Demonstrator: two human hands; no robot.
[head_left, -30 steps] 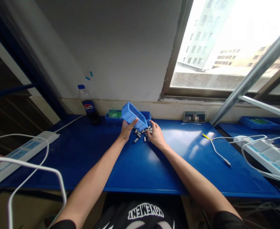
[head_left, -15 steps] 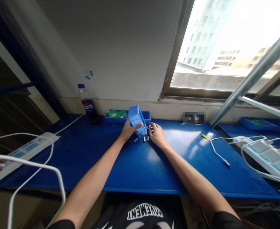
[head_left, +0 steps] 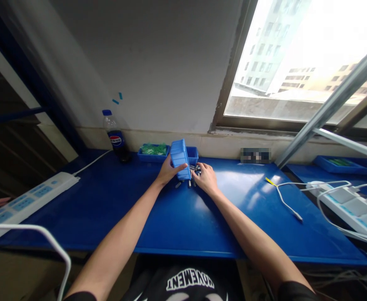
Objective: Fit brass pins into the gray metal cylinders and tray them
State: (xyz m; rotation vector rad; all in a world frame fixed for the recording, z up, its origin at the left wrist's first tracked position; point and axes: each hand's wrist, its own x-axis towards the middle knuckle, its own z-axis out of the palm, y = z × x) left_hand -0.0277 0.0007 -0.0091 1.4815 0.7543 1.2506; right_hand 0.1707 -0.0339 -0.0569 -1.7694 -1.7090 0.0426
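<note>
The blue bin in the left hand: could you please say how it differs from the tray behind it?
The bin is tipped in the left hand; the tray lies level on the table. The bin's open side faces the right hand; the tray's faces up. The bin is lighter blue, the tray darker. Both are open containers.

A broad stretch of blue worktop [head_left: 188, 225] lies open between the left forearm [head_left: 135, 217] and right forearm [head_left: 246, 228], leaving a low path from the front edge to the small pieces [head_left: 190, 183]. A tilted blue bin [head_left: 178, 155], gripped by the left fingers [head_left: 180, 167], bars the way from above and left; the right fingers [head_left: 201, 166] crowd the right side. Behind, a blue tray [head_left: 153, 158] hems the bin in. A bottle [head_left: 116, 141] and power strip [head_left: 29, 203] obstruct the left flank, a yellow-tipped cable [head_left: 271, 181] the right.
</note>
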